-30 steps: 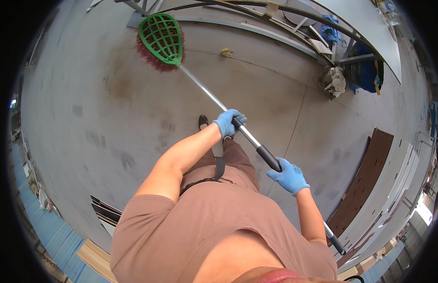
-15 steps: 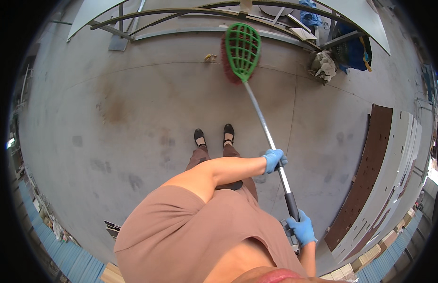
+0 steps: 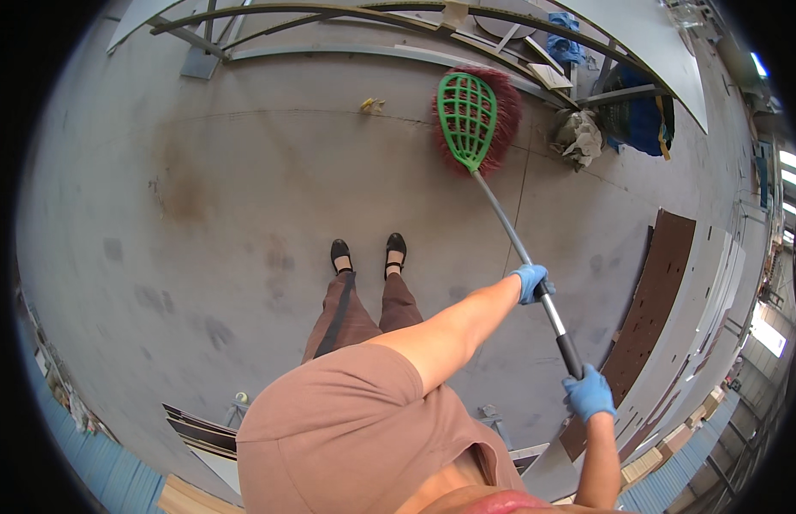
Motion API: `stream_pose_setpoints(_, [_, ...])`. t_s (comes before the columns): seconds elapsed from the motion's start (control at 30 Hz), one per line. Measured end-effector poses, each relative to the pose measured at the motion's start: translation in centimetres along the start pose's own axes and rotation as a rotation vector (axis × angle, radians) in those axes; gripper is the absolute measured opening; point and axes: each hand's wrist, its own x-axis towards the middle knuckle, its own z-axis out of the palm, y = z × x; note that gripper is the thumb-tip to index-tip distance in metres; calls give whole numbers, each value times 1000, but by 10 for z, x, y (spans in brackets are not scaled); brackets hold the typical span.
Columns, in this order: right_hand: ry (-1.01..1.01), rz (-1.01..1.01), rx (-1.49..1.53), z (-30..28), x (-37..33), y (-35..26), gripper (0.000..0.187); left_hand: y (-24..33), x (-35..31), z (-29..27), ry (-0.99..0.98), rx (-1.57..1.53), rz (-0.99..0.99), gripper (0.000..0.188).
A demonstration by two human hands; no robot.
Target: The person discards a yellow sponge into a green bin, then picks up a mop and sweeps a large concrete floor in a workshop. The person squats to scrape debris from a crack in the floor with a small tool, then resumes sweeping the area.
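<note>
A long broom slants from my hands up to the far middle, where its green lattice head (image 3: 469, 120) with dark red bristles (image 3: 507, 111) rests over the grey floor (image 3: 269, 188). My left hand (image 3: 531, 283), in a blue glove, wraps the silver pole (image 3: 503, 217) partway down. Lower and to the right, my right hand (image 3: 590, 394), also blue-gloved, closes around the top end by the black grip (image 3: 570, 355). A small yellow scrap (image 3: 373, 106) lies left of the broom head.
A metal-framed table (image 3: 346, 53) stands at the far side. By its right leg are a crumpled pale bundle (image 3: 579, 137) and a blue bag (image 3: 642, 116). Long brown and grey panels (image 3: 659, 295) lie at the right. My feet (image 3: 395, 251) stand mid-floor.
The broom head has moved right, and its bristles now spread out on its right side. Both my hands have shifted right with the pole. The yellow scrap stays on the floor.
</note>
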Motion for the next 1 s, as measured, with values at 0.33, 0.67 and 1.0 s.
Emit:
stream_pose_setpoints(0.33, [-144, -89, -145, -42, -9, -82, 33, 46, -52, -51, -122, -288, 174, 8])
stream_pose_setpoints(0.67, [-237, -618, -367, 94, 54, -222, 47, 132, -110, -308, 344, -158, 514, 19])
stream_pose_setpoints(1.0, [38, -747, -416, 61, 42, -161, 45, 132, -154, -290, 354, -263, 722, 12])
